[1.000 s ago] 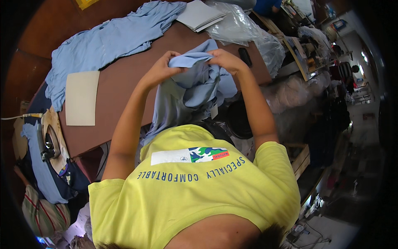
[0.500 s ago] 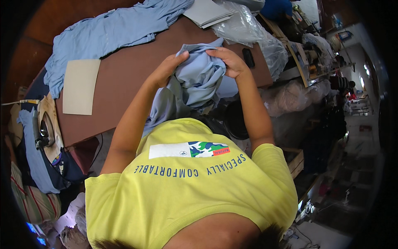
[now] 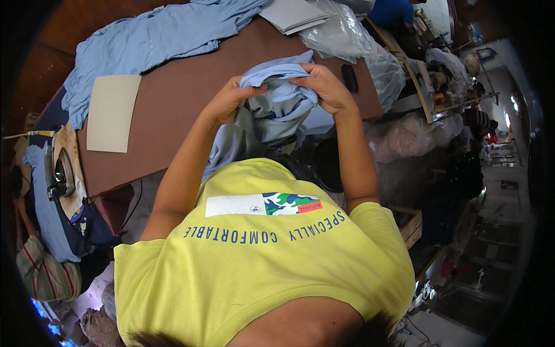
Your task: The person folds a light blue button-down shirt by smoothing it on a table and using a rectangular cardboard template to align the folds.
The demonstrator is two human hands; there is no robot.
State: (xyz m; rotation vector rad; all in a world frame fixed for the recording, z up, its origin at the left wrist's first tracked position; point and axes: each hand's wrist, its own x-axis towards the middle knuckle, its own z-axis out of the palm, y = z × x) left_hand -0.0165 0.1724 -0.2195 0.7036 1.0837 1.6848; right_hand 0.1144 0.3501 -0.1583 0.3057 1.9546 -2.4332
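A light blue garment hangs bunched between my two hands, over the near edge of the brown table. My left hand grips its folded upper edge on the left, thumb lying on the cloth. On the right, my right hand pinches the same edge, with the fingers partly behind the fabric. The lower folds drop toward my lap in front of my yellow shirt. Which part of the garment I hold cannot be made out.
More light blue garments lie along the far left of the brown table. A beige card, white sheets, clear plastic bags and a dark small object rest there too. An iron stands at left, near another person's striped sleeve.
The garment's upper edge is now stretched wider and folded over between my hands. My left hand has turned, its thumb now lower across the cloth. The striped-sleeved person at left has shifted.
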